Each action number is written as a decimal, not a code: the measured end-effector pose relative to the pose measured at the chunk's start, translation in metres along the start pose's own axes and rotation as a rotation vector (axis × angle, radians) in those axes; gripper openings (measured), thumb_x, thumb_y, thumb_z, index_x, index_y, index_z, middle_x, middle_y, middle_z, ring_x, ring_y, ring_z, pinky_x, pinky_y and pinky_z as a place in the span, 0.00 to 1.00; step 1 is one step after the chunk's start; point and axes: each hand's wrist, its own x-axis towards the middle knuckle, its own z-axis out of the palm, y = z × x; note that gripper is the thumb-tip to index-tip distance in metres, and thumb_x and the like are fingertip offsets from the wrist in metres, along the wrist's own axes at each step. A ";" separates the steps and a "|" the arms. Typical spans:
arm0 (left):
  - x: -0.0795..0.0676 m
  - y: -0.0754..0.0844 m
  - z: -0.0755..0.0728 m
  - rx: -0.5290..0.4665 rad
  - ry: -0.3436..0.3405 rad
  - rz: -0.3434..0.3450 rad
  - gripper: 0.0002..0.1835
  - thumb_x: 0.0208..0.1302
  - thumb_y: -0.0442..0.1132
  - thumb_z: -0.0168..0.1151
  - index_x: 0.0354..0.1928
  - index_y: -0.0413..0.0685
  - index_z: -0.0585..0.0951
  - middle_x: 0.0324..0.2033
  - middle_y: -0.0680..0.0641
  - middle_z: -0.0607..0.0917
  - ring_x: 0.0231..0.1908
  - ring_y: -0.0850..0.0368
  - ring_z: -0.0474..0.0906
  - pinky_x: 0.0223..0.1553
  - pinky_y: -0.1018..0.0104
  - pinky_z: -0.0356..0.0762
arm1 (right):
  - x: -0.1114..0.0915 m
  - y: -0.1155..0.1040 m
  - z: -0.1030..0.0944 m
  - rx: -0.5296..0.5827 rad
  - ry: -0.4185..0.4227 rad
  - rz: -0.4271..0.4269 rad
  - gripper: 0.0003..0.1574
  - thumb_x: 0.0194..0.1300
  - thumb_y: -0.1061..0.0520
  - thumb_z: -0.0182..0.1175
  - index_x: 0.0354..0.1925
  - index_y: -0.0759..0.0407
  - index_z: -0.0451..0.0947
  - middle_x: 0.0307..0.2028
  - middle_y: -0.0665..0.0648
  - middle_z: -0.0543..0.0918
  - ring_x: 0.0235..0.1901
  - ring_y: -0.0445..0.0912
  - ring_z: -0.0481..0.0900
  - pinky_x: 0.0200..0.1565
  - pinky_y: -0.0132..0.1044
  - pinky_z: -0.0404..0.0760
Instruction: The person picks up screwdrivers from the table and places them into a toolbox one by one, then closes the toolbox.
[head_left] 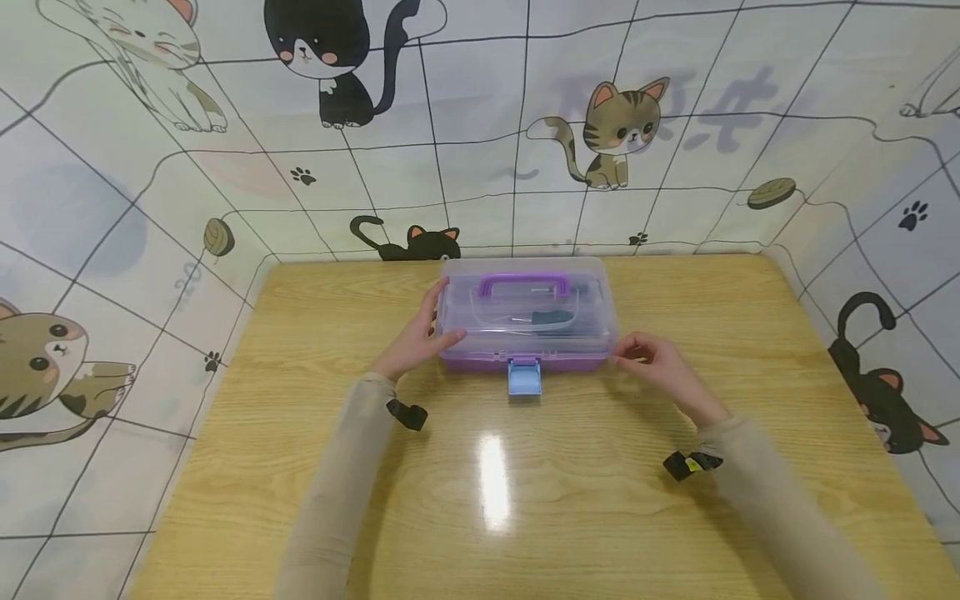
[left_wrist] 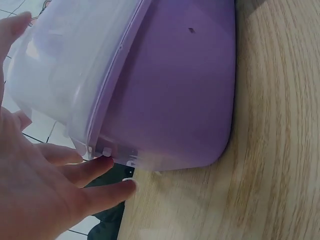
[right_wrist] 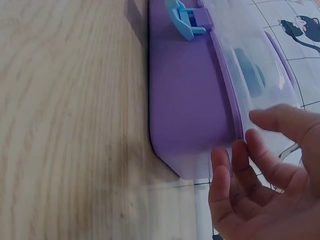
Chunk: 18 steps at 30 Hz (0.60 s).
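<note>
A plastic storage box (head_left: 480,365) with a purple base stands on the table. Its translucent lid (head_left: 461,312) lies over the base, and a purple handle (head_left: 564,287) shows on top. On the front, a light blue latch (head_left: 525,379) hangs swung outward. My left hand (head_left: 408,343) is spread at the box's left side, thumb over the lid's front-left corner. Near the lid rim in the left wrist view are straight fingers (left_wrist: 90,172). At the front-right corner is my right hand (head_left: 663,371); its loosely bent fingers (right_wrist: 240,162) meet the lid's rim, thumb apart.
Through the lid shows a dark green-handled tool (head_left: 551,318), with other items blurred. The wooden table (head_left: 600,517) extends in front and to both sides. Cat-printed sheeting (head_left: 487,100) rises behind the box and along both sides.
</note>
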 end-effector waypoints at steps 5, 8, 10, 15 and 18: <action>0.000 0.000 0.001 -0.045 0.035 -0.001 0.44 0.58 0.42 0.60 0.69 0.55 0.44 0.68 0.48 0.43 0.63 0.39 0.48 0.58 0.48 0.54 | -0.005 0.002 0.007 0.002 -0.047 0.020 0.12 0.59 0.60 0.58 0.38 0.70 0.76 0.37 0.64 0.79 0.36 0.48 0.76 0.34 0.33 0.76; 0.000 -0.003 0.000 -0.044 0.059 0.021 0.43 0.57 0.41 0.61 0.69 0.54 0.46 0.68 0.49 0.45 0.64 0.45 0.44 0.59 0.50 0.53 | -0.007 0.002 0.013 0.060 -0.110 0.015 0.14 0.59 0.59 0.58 0.40 0.70 0.77 0.38 0.65 0.79 0.38 0.53 0.77 0.36 0.36 0.78; 0.000 -0.005 0.000 -0.038 0.067 0.030 0.43 0.57 0.41 0.61 0.69 0.54 0.46 0.68 0.50 0.46 0.65 0.48 0.43 0.59 0.51 0.53 | -0.007 0.002 0.019 0.080 -0.147 0.010 0.15 0.59 0.58 0.58 0.41 0.68 0.77 0.38 0.64 0.79 0.38 0.55 0.77 0.37 0.39 0.78; -0.001 -0.005 0.001 -0.046 0.069 0.024 0.43 0.57 0.42 0.61 0.69 0.56 0.46 0.68 0.49 0.45 0.63 0.44 0.49 0.59 0.50 0.54 | -0.002 0.002 0.041 0.151 -0.253 -0.036 0.15 0.60 0.60 0.57 0.44 0.69 0.75 0.39 0.65 0.80 0.39 0.57 0.78 0.39 0.42 0.78; -0.001 -0.005 0.002 -0.064 0.063 0.002 0.43 0.57 0.43 0.61 0.69 0.58 0.45 0.68 0.48 0.45 0.62 0.40 0.52 0.58 0.48 0.55 | 0.001 0.002 0.055 0.218 -0.324 -0.071 0.18 0.60 0.65 0.56 0.48 0.74 0.71 0.41 0.70 0.78 0.41 0.59 0.76 0.41 0.41 0.77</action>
